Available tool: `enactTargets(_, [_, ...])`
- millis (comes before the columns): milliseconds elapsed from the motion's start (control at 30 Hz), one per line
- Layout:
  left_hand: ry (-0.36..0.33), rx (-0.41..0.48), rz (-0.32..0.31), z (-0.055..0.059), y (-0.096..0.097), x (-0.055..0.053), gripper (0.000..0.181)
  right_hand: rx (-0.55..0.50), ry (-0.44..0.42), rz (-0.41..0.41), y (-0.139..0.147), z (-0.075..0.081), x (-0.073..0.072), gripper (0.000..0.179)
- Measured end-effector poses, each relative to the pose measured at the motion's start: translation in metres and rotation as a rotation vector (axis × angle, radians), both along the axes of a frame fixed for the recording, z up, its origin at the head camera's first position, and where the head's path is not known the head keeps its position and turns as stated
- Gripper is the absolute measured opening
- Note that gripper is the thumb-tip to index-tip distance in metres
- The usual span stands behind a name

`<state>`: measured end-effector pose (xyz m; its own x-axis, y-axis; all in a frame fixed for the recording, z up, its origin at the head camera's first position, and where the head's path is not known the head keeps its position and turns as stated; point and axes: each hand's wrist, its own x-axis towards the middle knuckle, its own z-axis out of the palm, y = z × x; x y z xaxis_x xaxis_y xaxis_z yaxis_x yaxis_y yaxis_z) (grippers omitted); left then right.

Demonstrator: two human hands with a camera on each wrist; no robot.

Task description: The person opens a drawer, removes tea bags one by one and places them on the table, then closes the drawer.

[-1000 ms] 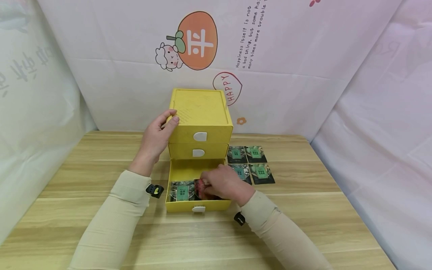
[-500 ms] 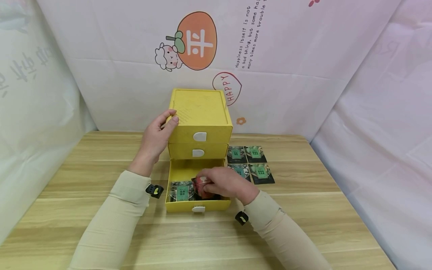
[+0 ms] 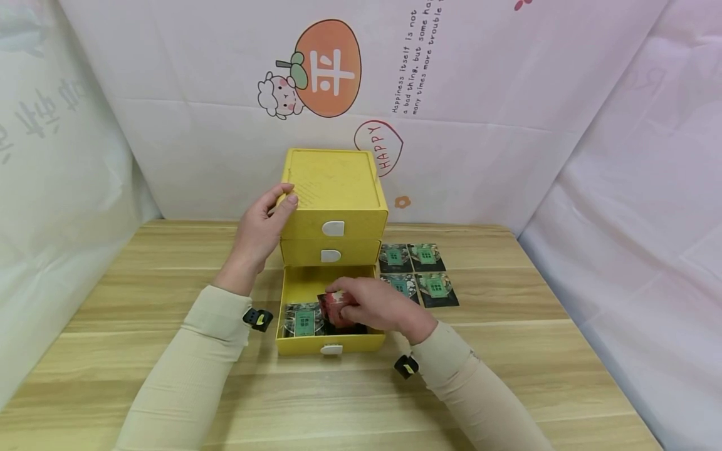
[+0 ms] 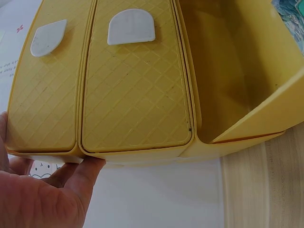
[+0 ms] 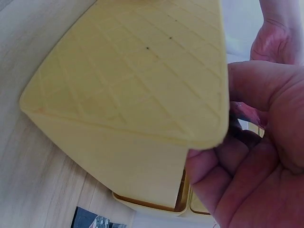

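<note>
A yellow drawer box [image 3: 333,178] stands at the back of the table, its bottom drawer [image 3: 293,344] pulled out. My left hand [image 3: 262,228] rests against the box's upper left side, fingertips at the top edge; in the left wrist view the fingers [image 4: 85,178] press that side. Over the drawer, my right hand [image 3: 375,307] pinches a red printed card [image 3: 334,308] between thumb and fingers, tilted. The right wrist view shows only a sliver of the card [image 5: 248,113] behind the drawer front. A dark-edged card with a green label [image 3: 304,321] lies in the drawer, left of the red one.
Several square cards with green labels [image 3: 435,289] lie in two rows on the table, just right of the box. Two upper drawers with white tabs [image 3: 333,228] are closed. Printed white cloth [image 3: 225,125] hangs behind and at both sides of the wooden table [image 3: 485,351].
My right hand has lifted slightly and shifted a little to the right, tilting the red card up and showing more of its face. The left hand stays in place.
</note>
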<state>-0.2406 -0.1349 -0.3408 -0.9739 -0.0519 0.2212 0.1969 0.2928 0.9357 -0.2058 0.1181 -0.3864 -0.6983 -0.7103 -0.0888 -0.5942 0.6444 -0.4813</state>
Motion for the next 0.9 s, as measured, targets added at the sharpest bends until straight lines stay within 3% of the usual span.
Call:
enactTargets(567, [-0.003,0.005,-0.006,-0.001,-0.001,0.001,0.062,-0.27,-0.066,-0.231,0.009,0.007,0.008,0.029])
enactTargets(900, [0.001,-0.007,0.0,0.0,0.0,0.001,0.063,-0.425,-0.032,-0.293,0.02,0.013,0.009,0.031])
